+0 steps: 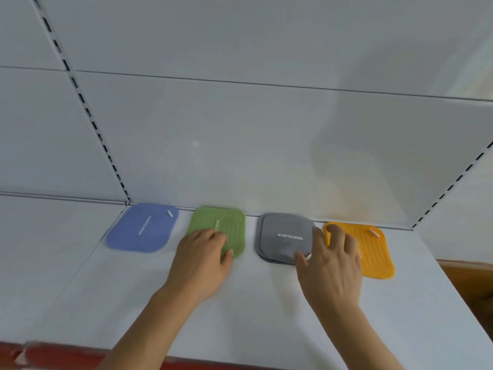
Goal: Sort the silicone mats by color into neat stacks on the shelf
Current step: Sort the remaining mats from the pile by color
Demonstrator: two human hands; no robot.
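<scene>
Four stacks of silicone mats lie in a row along the back edge of the white shelf [266,311], against its rear panel: a blue stack [142,228] nearest the back left corner, then a green stack [229,225], a gray stack [282,236] and a yellow stack [373,252] toward the right end. The left hand [202,260] rests flat on the near part of the green stack, fingers relaxed and spread. The right hand [330,263] lies between gray and yellow, its fingers reaching onto the yellow stack's left edge while the thumb touches the gray stack's near right corner, where lower gray mats poke out unevenly. Sorting by color looks finished; the step seems to be squaring the piles. Next likely needs nudging the gray mats flush. "REMOVE ODOR" reads on gray and blue, partly on green.
</scene>
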